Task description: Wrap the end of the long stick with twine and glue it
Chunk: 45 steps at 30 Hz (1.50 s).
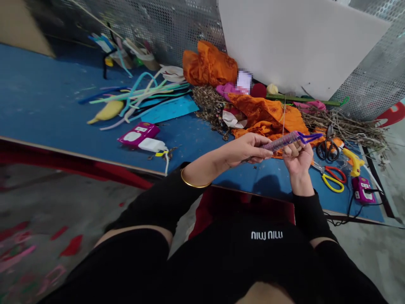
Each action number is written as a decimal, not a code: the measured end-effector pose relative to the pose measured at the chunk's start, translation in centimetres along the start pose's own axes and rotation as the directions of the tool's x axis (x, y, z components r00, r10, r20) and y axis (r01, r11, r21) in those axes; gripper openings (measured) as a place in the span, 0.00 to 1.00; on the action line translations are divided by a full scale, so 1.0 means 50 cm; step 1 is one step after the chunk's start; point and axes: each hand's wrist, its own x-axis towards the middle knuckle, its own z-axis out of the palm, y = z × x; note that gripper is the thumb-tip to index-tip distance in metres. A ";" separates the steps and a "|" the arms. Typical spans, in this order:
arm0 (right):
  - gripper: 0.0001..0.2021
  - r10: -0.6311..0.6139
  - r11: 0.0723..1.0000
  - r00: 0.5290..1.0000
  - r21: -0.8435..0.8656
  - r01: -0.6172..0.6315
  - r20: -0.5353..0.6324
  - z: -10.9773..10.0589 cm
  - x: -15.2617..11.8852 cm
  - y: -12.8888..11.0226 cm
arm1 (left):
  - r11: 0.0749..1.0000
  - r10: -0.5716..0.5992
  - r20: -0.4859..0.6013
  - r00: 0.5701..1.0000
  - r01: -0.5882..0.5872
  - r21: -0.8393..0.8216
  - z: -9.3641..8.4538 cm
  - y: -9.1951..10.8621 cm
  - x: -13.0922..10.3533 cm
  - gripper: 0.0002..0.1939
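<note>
A slim stick wrapped in pale thread (283, 142) is held above the table's front edge, tilted up to the right. From its right end sticks a bent purple pipe cleaner (311, 137). My left hand (249, 150) grips the lower left end between thumb and fingers. The curled fingers of my right hand (297, 157) close on the stick near the pipe cleaner; their tips are partly hidden behind it. A thin light strand (284, 114) rises from the stick. Crumpled orange cloth (268, 112) lies just behind both hands.
Right of my hands are black scissors (328, 147), red-and-yellow-handled scissors (334, 177), a yellow glue gun (353, 161) and a purple box (362, 191) with cables. Dry twigs (354, 126) lie behind. To the left are a banana-shaped item (107, 112), several foam strips (158, 90) and another purple box (139, 134).
</note>
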 end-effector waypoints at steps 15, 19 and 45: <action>0.27 0.148 0.946 0.977 -0.311 -0.094 0.155 -0.021 0.032 0.013 | 0.942 0.058 0.003 0.998 -0.056 0.330 0.008 0.017 -0.032 0.14; 0.25 0.222 0.900 0.955 -0.418 -0.125 0.194 0.015 0.038 0.008 | 0.916 0.055 0.018 0.998 -0.058 0.397 0.018 -0.002 -0.038 0.15; 0.15 0.416 0.086 0.492 -0.572 0.816 0.765 0.113 -0.064 -0.055 | 0.857 0.172 -0.125 0.977 -0.086 0.509 0.013 -0.102 0.014 0.15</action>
